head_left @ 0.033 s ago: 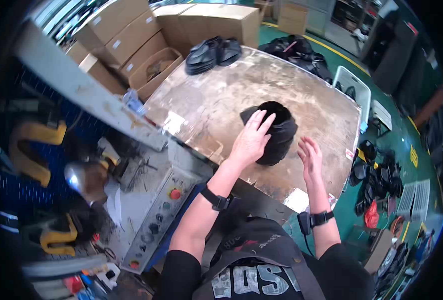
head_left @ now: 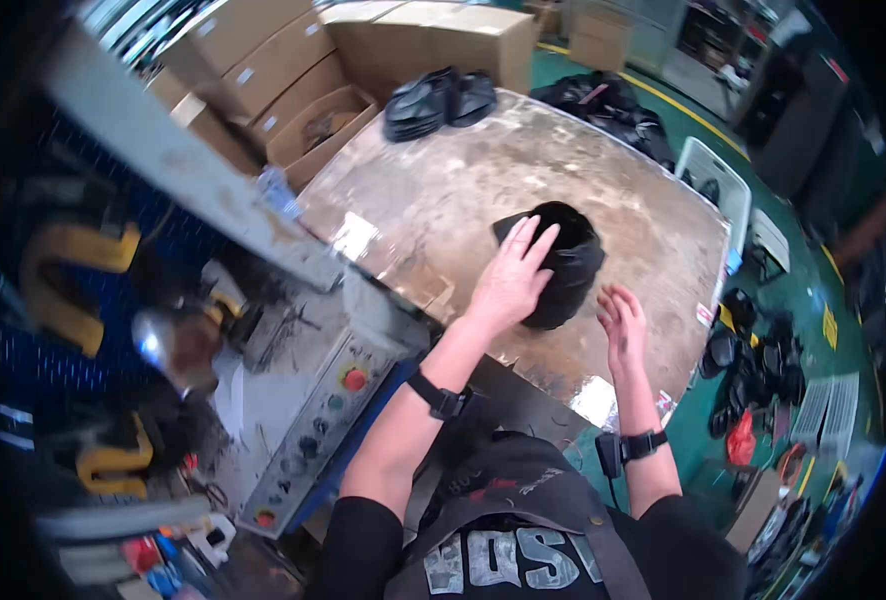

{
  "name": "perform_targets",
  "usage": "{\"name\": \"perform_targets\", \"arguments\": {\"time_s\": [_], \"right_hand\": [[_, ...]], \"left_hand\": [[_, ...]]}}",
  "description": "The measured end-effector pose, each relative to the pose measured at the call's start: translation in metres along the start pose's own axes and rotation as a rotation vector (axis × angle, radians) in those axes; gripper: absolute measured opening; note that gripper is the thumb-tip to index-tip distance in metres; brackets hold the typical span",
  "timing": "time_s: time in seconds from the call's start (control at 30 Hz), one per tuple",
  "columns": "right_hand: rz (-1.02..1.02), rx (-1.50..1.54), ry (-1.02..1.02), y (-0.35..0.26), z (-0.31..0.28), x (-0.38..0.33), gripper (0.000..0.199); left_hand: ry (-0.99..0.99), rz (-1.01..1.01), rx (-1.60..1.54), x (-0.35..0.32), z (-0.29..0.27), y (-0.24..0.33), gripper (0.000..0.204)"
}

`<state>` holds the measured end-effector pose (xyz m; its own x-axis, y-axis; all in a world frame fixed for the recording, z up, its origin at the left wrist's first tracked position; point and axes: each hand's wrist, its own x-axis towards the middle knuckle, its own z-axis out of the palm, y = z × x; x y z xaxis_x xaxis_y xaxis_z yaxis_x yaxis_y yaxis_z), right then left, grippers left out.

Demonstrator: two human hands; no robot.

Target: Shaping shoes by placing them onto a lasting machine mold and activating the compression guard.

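Note:
A black, open-topped piece of soft material [head_left: 569, 285], rounded like a boot upper, stands on the worn tabletop [head_left: 443, 200]. Its dark opening faces up, and a flap sticks out on its left. My left hand [head_left: 511, 280] lies against its left side, fingers stretched out and a little apart near the rim. The left thumb is hidden. To the right of the black piece, my right hand [head_left: 623, 325] is raised with its fingers loosely bent and apart, touching nothing. Each forearm wears a black strap with a small device.
Black shoe parts [head_left: 428, 105] are stacked at the table's far edge, before cardboard boxes [head_left: 433, 45]. A control panel [head_left: 313, 440] with red buttons and a grey machine post [head_left: 183, 150] stand left. Black bags [head_left: 608, 105], a white bin [head_left: 728, 185] and black shoes [head_left: 753, 365] lie right.
The whole view has shifted slightly, so the table appears a little further right. My hands and the black piece keep nearly the same places relative to each other.

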<state>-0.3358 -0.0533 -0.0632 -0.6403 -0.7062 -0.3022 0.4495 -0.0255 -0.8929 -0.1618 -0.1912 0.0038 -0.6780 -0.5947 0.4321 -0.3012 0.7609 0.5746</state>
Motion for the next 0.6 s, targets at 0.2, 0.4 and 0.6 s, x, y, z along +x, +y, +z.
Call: {"name": "perform_targets", "arguments": {"time_s": [0.2,0.4,0.6], "right_hand": [[0.352,-0.193,-0.34,0.084,0.027,-0.069,0.016],[0.643,-0.645,-0.938,0.138,0.107,-0.134,0.015],[0.605,-0.815,-1.391,0.222,0.198,-0.246,0.014]], "left_hand": [[0.257,-0.062,0.089,-0.109,-0.01,0.002,0.047],[0.26,-0.688,0.054,-0.385,-0.021,0.017,0.039],[0.514,-1.582,0.487,-0.737,-0.096,0.158,0.034]]}}
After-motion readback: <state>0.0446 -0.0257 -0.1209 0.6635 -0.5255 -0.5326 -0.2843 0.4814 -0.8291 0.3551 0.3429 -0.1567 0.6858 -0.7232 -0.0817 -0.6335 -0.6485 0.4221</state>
